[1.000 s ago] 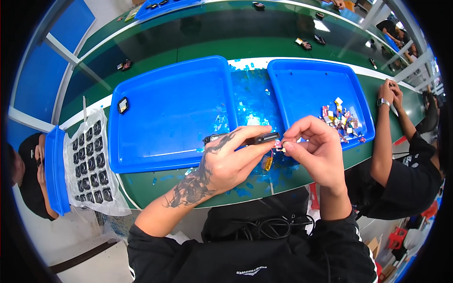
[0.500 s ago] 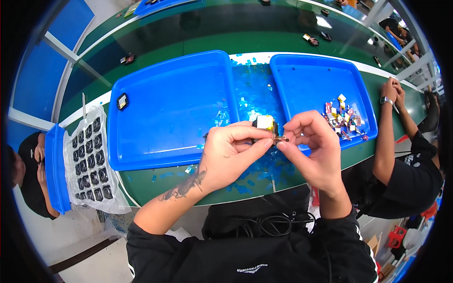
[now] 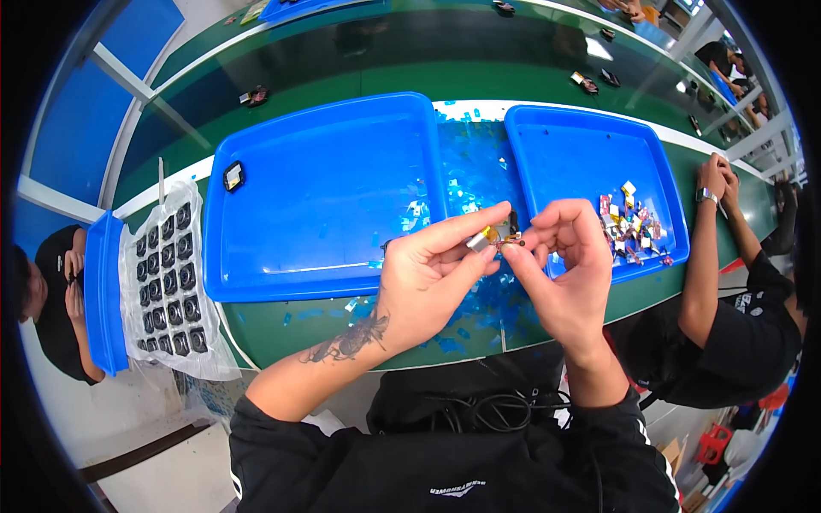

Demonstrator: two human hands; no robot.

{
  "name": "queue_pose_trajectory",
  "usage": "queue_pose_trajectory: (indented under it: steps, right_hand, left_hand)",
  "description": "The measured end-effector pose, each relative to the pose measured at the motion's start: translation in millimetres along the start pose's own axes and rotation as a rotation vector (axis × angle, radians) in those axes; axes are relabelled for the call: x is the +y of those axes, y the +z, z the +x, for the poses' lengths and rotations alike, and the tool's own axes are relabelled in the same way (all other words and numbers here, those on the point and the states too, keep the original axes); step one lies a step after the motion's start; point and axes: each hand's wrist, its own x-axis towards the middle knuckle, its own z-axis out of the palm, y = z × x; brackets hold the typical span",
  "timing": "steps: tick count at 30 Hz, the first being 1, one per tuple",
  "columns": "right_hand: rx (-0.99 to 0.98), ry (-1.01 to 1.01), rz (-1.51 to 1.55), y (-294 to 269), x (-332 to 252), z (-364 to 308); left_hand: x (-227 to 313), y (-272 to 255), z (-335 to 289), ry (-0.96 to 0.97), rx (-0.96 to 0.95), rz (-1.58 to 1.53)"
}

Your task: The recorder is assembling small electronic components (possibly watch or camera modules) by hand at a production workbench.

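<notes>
Between my hands is a small electronic assembly, with a silver battery [image 3: 479, 242] edged in yellow tape, a dark housing and thin wires. My left hand [image 3: 428, 278] pinches it, thumb near the battery and index finger stretched along the far side. From the other side, my right hand [image 3: 571, 278] presses thumb and fingertips together at the wire end of the assembly; the exact part is too small to make out. Both hands are held above the strip of bench between two blue trays. My fingers hide much of the housing.
The left blue tray [image 3: 325, 295] holds one black-framed piece [image 3: 233, 177]. Several small battery parts [image 3: 633, 227] lie in the right blue tray [image 3: 590, 117]. Blue film scraps [image 3: 475, 162] litter the bench. Far left is a moulded tray of black parts [image 3: 167, 278]; co-workers sit at both sides.
The assembly has been tilted: the battery's broad silver face showed before, and now it is seen at a slant. My left index finger has straightened. The whole view has shifted slightly.
</notes>
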Motion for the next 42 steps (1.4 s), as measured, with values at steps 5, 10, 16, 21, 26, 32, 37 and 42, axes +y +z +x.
queue_pose_trajectory:
  steps: [5,10,16,21,26,32,37,42]
  right_hand:
    - [0.029,0.004,-0.083,4,6,4]
    - [-0.020,0.045,-0.028,20,4,8]
    - [-0.260,0.138,-0.039,18,-12,43]
    - [-0.406,0.184,-0.089,27,9,135]
    - [-0.226,0.316,-0.380,47,75,251]
    - [-0.203,0.171,-0.748,36,90,279]
    - [-0.700,-0.383,-0.665,174,2,215]
    - [-0.878,-0.729,-0.609,270,8,167]
  left_hand:
    - [5,4,0,-0.046,0.017,-0.031]
    - [6,-2,1,-0.079,0.091,-0.093]
    - [-1,-8,7,0.013,0.210,-0.203]
    - [-12,-5,9,0.272,0.402,0.056]
    - [-8,-5,-2,0.724,0.290,0.566]
    - [-11,8,-5,1.326,-0.120,0.871]
    - [-22,7,-11,1.506,-0.248,0.700]
    - [-23,5,-4,1.624,-0.251,0.604]
